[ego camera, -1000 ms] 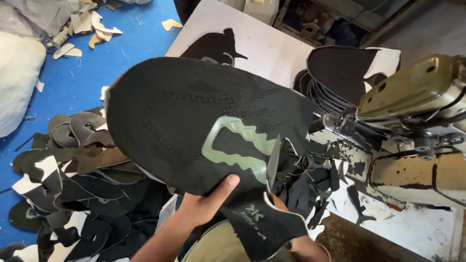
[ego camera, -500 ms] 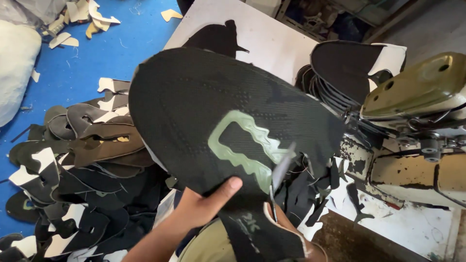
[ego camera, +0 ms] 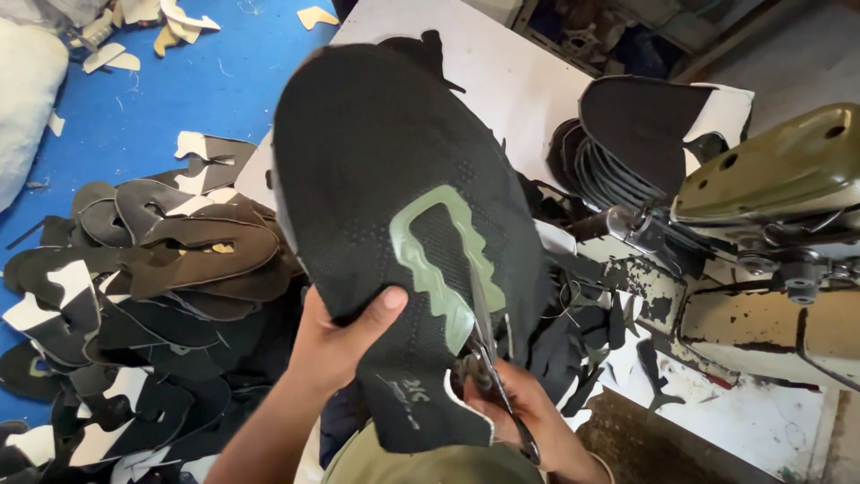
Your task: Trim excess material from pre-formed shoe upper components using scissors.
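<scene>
My left hand point(ego camera: 336, 345) grips the near edge of a black mesh shoe upper point(ego camera: 385, 170), thumb on top, and holds it up over the table. The upper carries a pale green wavy patch point(ego camera: 443, 260). My right hand point(ego camera: 528, 417) sits under the upper's near right side and holds small metal scissors point(ego camera: 488, 345), whose blades lie against the edge of the green patch.
A heap of cut black and white shoe pieces point(ego camera: 134, 296) lies at the left on the blue floor point(ego camera: 179, 99). A stack of black uppers point(ego camera: 627, 143) rests on the white table point(ego camera: 520, 81). An olive sewing machine point(ego camera: 779, 206) stands at the right.
The shoe upper has turned more upright and shifted right. The scissors have come up against the green patch. My left hand keeps its hold.
</scene>
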